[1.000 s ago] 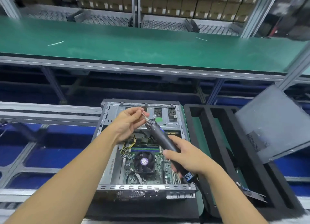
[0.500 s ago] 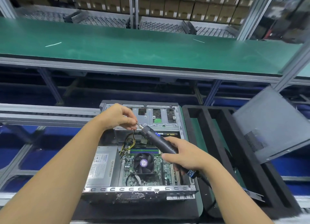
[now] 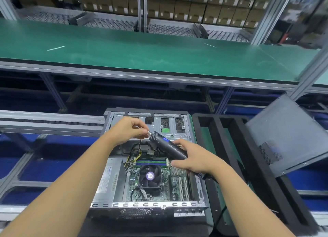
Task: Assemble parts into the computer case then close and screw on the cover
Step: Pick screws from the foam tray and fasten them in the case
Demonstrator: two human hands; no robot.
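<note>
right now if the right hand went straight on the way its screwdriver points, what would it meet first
The left hand: its fingertips pinch at the tip of the screwdriver that the right hand grips. What they pinch is too small to tell.

**A computer assembly line on a factory floor**

Watching from my remote seat, I read this as an electronics assembly plant. A long green conveyor belt (image 3: 142, 54) crosses the view, carried on an aluminium frame (image 3: 269, 17), with roller racks (image 3: 113, 23) behind it and rows of identical cardboard cartons (image 3: 179, 9) stacked beyond. Nearer to me, an open computer case (image 3: 142, 204) lies with its board and cooling fan exposed, just beside a black foam tray (image 3: 218, 141). A dark grey cover (image 3: 291, 130) leans tilted at the right. A corded electric screwdriver (image 3: 166, 146) is held above the case, and steel rails (image 3: 44, 119) run along the left
</note>
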